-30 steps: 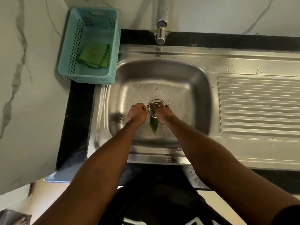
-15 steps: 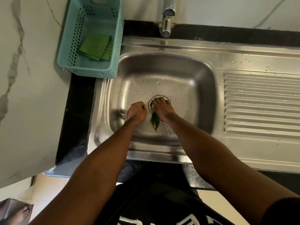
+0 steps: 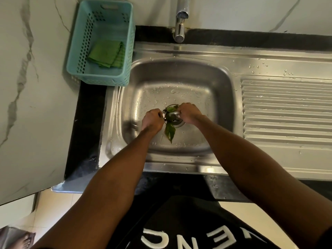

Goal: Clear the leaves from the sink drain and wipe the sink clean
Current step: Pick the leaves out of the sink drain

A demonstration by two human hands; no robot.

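The steel sink [image 3: 222, 97] is wet, with its round drain strainer [image 3: 172, 115] in the middle of the basin floor. A dark green leaf [image 3: 170, 131] lies on the near side of the drain, pointing toward me. A second leaf [image 3: 171, 109] shows at the drain's far edge. My left hand [image 3: 152, 120] has curled fingers at the strainer's left rim. My right hand [image 3: 189, 114] grips its right rim. The strainer looks slightly tilted between them. My fingertips are hidden under the knuckles.
A teal plastic basket [image 3: 86, 51] stands on the counter at the sink's back left, holding a folded green cloth [image 3: 107, 53]. The faucet [image 3: 180, 20] overhangs the basin's back edge. A ribbed drainboard [image 3: 285, 112] extends to the right. A marble wall [image 3: 30, 105] closes the left side.
My hands have parted a little over the drain, so the strainer's metal rim and a leaf at its far edge now show between them. The near leaf stays put.
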